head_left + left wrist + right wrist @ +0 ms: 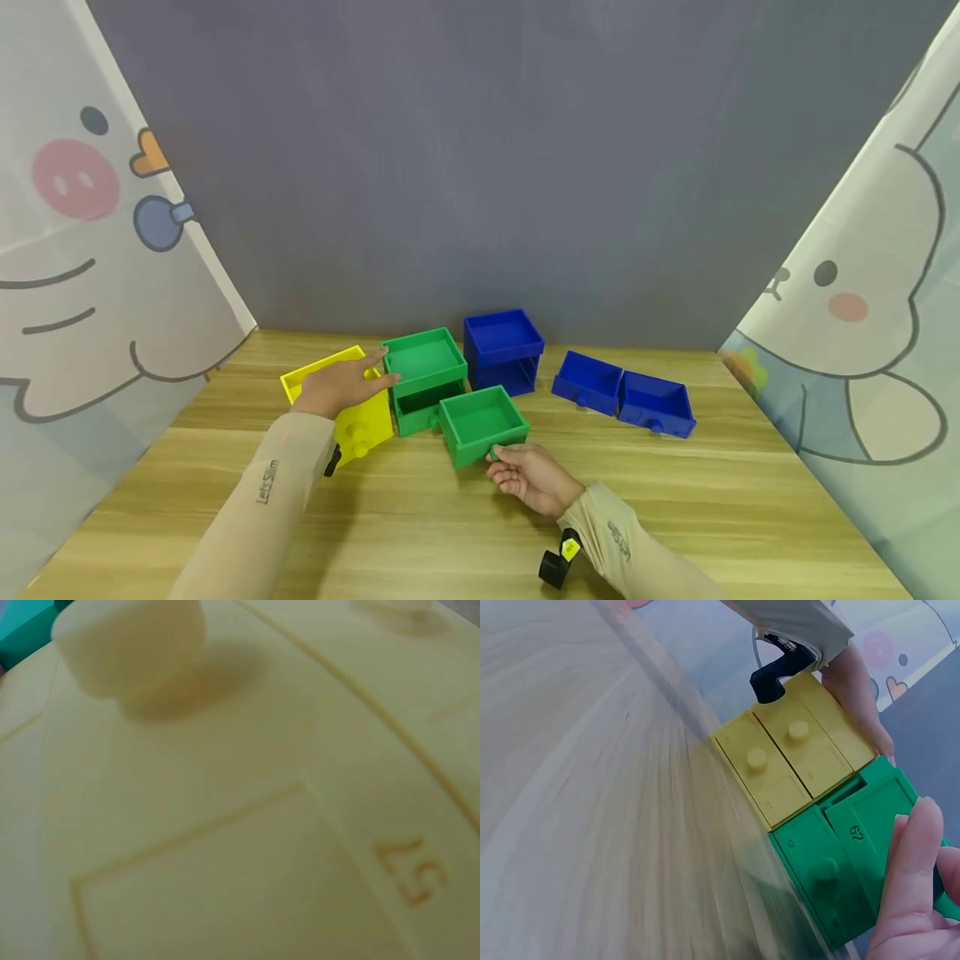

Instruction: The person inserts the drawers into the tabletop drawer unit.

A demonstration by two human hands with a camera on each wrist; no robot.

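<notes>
My right hand pinches the knob of a green drawer between thumb and fingers. This drawer stands out in front of the green cabinet, whose upper slot shows dark and hollow. Below the slot, a lower drawer with a round knob sits in the cabinet. My left hand lies over the yellow cabinet, fingers spread, with fingertips at the green cabinet's left edge. Two drawer fronts with knobs show on the yellow cabinet in the right wrist view. In the left wrist view a yellow knob fills the top corner.
Behind the green drawer stands a blue cabinet with an open front. Two blue drawers lie side by side to its right on the wooden table. A grey panel rises at the back, with printed cloths on both sides.
</notes>
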